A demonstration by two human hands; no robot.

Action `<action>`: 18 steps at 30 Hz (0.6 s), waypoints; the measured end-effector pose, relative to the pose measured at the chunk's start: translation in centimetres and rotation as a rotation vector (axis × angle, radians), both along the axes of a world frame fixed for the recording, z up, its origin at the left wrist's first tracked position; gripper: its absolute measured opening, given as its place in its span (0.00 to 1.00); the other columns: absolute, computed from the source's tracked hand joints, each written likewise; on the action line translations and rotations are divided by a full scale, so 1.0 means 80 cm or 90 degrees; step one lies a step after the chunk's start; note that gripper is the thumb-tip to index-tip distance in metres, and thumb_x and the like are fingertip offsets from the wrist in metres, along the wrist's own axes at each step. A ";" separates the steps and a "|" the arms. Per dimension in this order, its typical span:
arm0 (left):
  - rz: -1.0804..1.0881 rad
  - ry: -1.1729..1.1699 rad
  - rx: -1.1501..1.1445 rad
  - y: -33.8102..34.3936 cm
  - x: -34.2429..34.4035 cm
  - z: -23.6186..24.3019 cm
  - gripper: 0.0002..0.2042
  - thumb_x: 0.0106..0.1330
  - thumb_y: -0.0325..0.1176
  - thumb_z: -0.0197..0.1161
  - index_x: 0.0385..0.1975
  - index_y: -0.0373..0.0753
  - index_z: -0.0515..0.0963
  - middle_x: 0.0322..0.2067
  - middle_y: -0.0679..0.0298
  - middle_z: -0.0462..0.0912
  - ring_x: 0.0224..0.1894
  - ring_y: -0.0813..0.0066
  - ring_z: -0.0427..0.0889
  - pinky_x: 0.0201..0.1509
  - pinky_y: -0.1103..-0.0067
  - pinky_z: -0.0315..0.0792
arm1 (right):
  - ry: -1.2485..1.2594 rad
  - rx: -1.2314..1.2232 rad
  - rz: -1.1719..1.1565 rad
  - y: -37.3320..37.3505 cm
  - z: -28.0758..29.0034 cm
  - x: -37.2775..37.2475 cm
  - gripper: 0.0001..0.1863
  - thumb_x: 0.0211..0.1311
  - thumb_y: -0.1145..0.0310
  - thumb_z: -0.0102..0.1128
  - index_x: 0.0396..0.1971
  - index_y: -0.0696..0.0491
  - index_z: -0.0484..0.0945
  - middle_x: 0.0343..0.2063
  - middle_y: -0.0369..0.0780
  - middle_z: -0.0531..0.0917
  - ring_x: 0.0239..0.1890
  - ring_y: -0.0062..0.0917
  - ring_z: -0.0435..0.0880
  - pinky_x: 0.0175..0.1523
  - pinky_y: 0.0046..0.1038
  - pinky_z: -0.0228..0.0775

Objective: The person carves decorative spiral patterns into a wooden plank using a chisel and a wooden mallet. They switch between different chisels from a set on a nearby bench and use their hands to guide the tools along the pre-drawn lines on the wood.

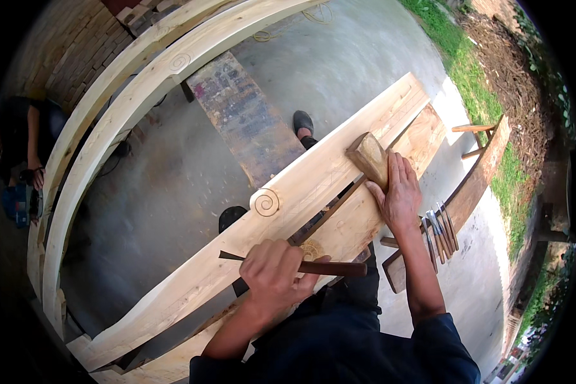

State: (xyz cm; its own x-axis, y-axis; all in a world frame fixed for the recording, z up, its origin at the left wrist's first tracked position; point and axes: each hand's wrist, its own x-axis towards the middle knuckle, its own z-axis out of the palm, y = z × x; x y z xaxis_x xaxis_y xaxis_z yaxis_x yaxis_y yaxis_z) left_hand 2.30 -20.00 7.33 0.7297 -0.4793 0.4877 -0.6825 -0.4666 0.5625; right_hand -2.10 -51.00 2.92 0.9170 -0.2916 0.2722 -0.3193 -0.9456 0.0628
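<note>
My left hand (272,275) is closed around a wooden-handled chisel (336,268), whose blade points left across a long pale board (169,297). A spiral (267,202) is carved or marked on the board's raised edge piece. My right hand (397,195) has its fingers stretched out against a wooden mallet (368,157), which lies over the boards with its handle angled toward the lower left. Beyond my right forearm, several chisels and gouges (438,237) rest in a row on a narrow wooden bench (473,185). The surface directly under my left fingers is hidden.
Long curved beams (109,128) arch along the left and top. At far left, a co-worker's arm (33,134) reaches to a blue power tool (14,206). A paint-stained plank (237,109) stands on the concrete floor. Grass (467,77) and mulch border the right.
</note>
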 end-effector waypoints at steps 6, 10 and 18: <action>-0.230 0.010 0.134 -0.085 -0.054 -0.028 0.16 0.59 0.43 0.77 0.36 0.40 0.79 0.24 0.61 0.75 0.26 0.59 0.78 0.30 0.64 0.71 | -0.057 0.562 0.084 0.017 0.103 -0.103 0.10 0.69 0.67 0.74 0.44 0.58 0.89 0.43 0.48 0.93 0.46 0.44 0.93 0.52 0.39 0.86; -0.272 0.060 0.142 -0.109 -0.082 -0.036 0.17 0.63 0.38 0.74 0.46 0.38 0.79 0.26 0.59 0.78 0.28 0.56 0.80 0.33 0.62 0.73 | 0.176 0.575 0.265 0.044 0.100 -0.165 0.20 0.71 0.55 0.70 0.54 0.53 0.88 0.52 0.44 0.91 0.55 0.41 0.90 0.54 0.39 0.85; -0.451 -0.041 0.080 -0.167 -0.136 -0.025 0.19 0.65 0.28 0.69 0.56 0.37 0.79 0.49 0.54 0.86 0.50 0.50 0.85 0.57 0.58 0.80 | 0.099 0.581 -0.040 0.043 0.058 -0.292 0.15 0.71 0.65 0.68 0.54 0.53 0.83 0.42 0.46 0.90 0.44 0.47 0.90 0.49 0.46 0.82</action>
